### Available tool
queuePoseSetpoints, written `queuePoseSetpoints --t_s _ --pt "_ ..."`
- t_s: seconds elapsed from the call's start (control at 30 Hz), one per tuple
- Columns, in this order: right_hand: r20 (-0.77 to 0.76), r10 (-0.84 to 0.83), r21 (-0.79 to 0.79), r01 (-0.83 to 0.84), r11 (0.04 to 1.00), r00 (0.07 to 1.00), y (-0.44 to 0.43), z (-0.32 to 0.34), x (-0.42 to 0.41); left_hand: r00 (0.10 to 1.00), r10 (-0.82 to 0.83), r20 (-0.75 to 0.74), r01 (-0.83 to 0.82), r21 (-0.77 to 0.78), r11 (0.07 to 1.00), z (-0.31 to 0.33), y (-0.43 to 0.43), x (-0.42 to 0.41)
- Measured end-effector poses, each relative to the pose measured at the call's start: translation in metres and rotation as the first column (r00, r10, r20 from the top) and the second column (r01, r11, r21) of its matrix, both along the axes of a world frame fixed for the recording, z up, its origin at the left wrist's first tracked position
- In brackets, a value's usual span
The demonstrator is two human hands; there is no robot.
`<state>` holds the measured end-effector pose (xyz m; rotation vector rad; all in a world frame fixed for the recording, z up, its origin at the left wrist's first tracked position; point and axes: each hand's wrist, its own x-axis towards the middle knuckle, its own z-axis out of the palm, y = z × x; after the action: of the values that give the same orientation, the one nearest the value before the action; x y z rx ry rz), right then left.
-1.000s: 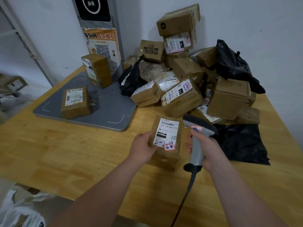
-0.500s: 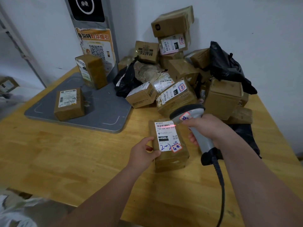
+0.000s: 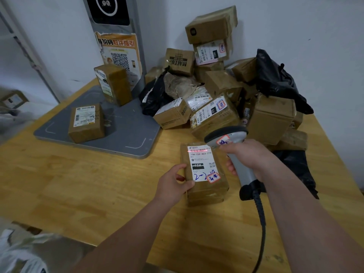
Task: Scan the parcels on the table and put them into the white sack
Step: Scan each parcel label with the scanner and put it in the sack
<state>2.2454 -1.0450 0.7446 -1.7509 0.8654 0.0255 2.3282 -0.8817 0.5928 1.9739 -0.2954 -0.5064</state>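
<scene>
Head view, looking steeply down, close over table [image 3: 78, 184]

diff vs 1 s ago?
The right hand tipped the scanner forward and left over the parcel; a red scan line now crosses its label. The left hand still grips the parcel; the pile of parcels behind is unchanged.

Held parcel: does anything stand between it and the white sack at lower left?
Nothing visible does. The parcel, held by the left hand, has only bare table between it and the white sack, whose opening is blurred.
</scene>
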Motion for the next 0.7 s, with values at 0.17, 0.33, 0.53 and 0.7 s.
queuePoseSetpoints --t_s 0.17,0.33,0.53,0.7 --pt "0.027 -0.020 0.039 0.019 0.999 0.999 -0.003 -0.010 0.000 1.000 0.015 -0.024 -0.016 -0.007 1.000 -0.002 0.000 0.000" --pt "0.062 -0.059 0.071 0.054 0.996 0.996 -0.008 -0.025 0.003 0.999 0.026 -0.027 -0.026 0.002 1.000 -0.002 -0.001 -0.002" --pt "0.015 -0.132 0.149 0.128 0.981 0.991 0.002 -0.054 0.009 0.986 0.056 -0.156 -0.061 -0.030 0.998 -0.005 0.006 -0.004" --pt "0.047 -0.110 0.293 0.091 0.952 0.993 0.029 -0.061 0.016 0.953 0.048 -0.300 -0.094 -0.143 0.985 0.003 0.031 -0.009"
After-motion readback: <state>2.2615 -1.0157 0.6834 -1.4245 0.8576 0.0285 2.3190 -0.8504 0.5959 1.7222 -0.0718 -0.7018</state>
